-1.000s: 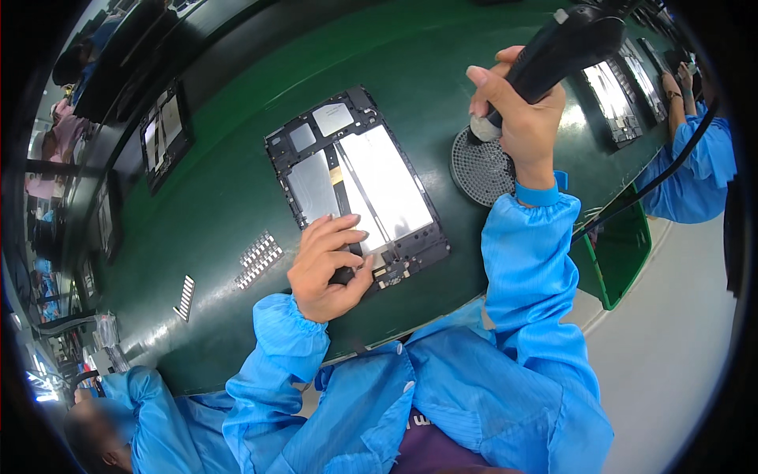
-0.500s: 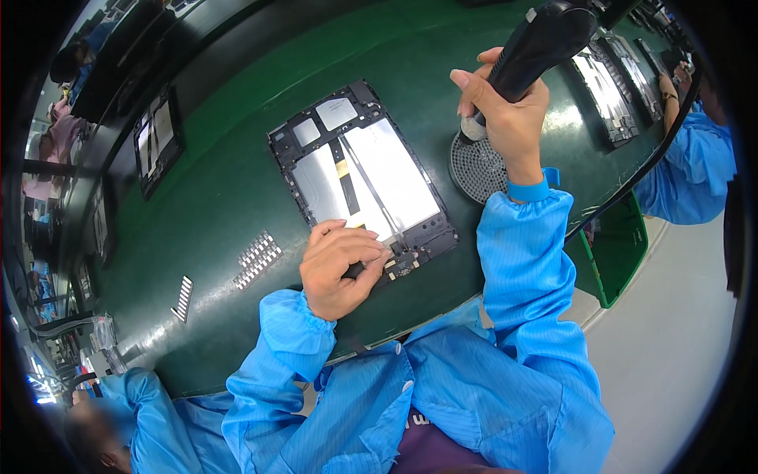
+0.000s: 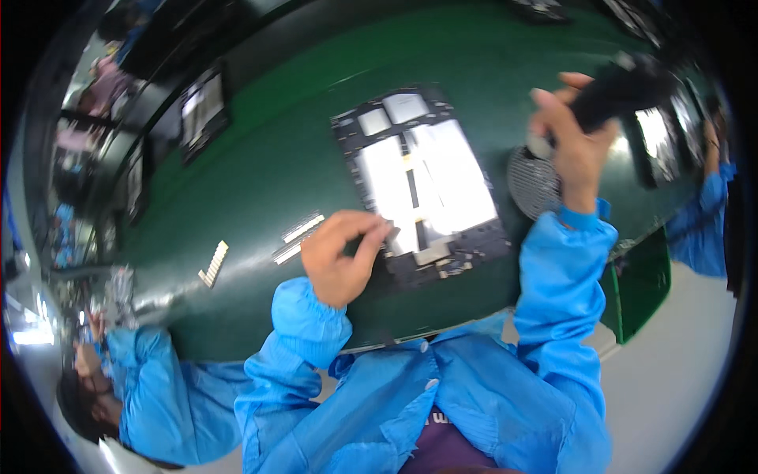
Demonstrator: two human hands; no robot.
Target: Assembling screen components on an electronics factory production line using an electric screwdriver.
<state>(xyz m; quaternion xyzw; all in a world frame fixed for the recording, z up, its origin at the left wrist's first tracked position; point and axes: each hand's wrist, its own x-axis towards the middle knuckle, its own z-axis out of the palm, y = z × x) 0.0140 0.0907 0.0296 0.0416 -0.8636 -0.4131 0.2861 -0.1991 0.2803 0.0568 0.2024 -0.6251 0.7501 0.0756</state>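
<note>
An opened tablet frame (image 3: 462, 186), black-edged with bright silver panels and a dark strip down the middle, lies on the green table. My left hand (image 3: 339, 253) is at its lower left edge, thumb and forefinger pinched together; blur hides whether anything small is between them. In my right hand (image 3: 580, 154) is a thick black hand-held tool (image 3: 624, 91), tilted, with a pale rounded end. That end is over a round grey perforated disc (image 3: 530, 183) to the right of the tablet frame; I cannot tell whether they touch.
Left of my left hand lie strips of small pale pieces (image 3: 304, 227) and a shorter strip (image 3: 212, 265). More tablet frames stand at the far left (image 3: 204, 113) and right (image 3: 657, 142). A green bin (image 3: 643, 292) is beyond the table's right edge. Co-workers in blue sit on both sides.
The view has swung, shifting the scene rightward. My left hand has moved off the tablet frame's lower end to its left edge. My right hand still grips the black tool above the disc.
</note>
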